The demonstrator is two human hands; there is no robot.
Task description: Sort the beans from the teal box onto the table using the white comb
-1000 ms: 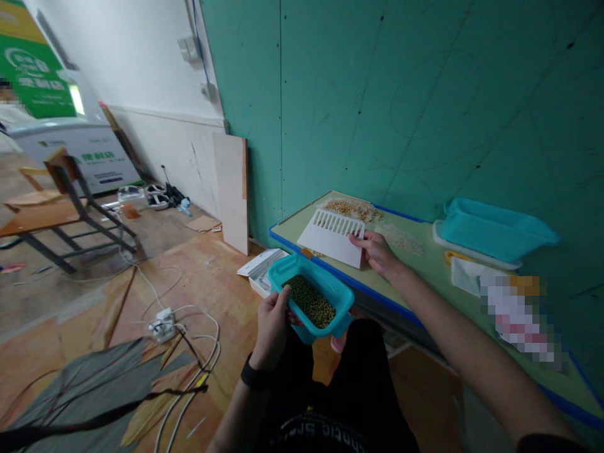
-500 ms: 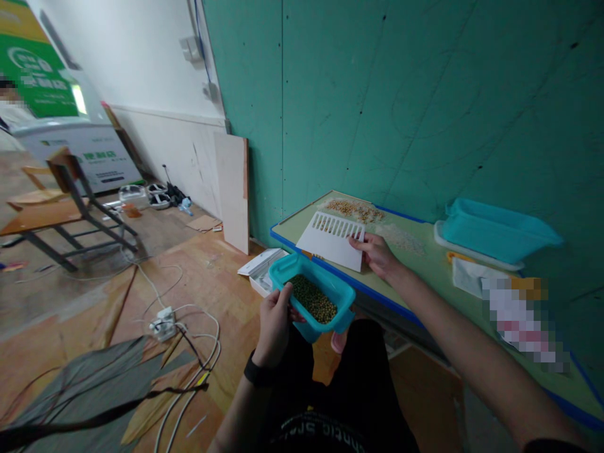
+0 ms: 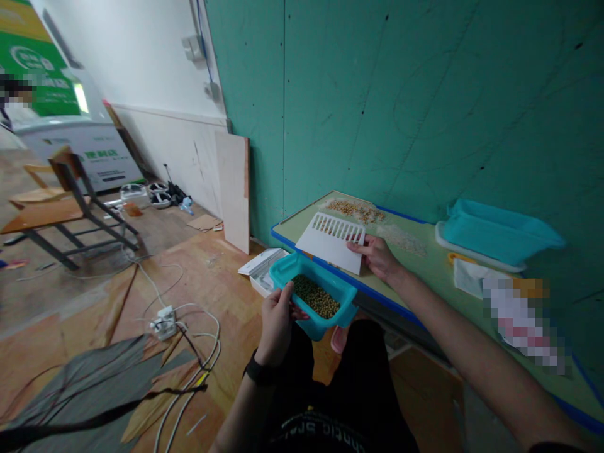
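My left hand [image 3: 279,314] grips the near rim of a turquoise plastic basin [image 3: 340,290], its thumb over the edge. Small green and tan beans [image 3: 316,297] lie on the basin's bottom. The basin is held just below the table's blue front edge. In my right hand [image 3: 375,253] is a white slotted scoop [image 3: 328,248], pinched at its right side. The scoop tilts over the table edge, above and behind the basin. Behind it, tan beans [image 3: 356,209] are spread on the table, with a pale grainy patch [image 3: 401,238] beside them.
Another turquoise basin [image 3: 500,229] stands on a white tray at the table's [image 3: 476,321] right, near a blurred packet [image 3: 523,321]. An open white box [image 3: 264,270] lies left of the basin. Cables [image 3: 212,346], a power strip [image 3: 164,323] and a chair [image 3: 70,207] are on the left floor.
Both hands keep their holds. The basin has shifted very slightly to the right, and the scoop's near edge sits a little lower.
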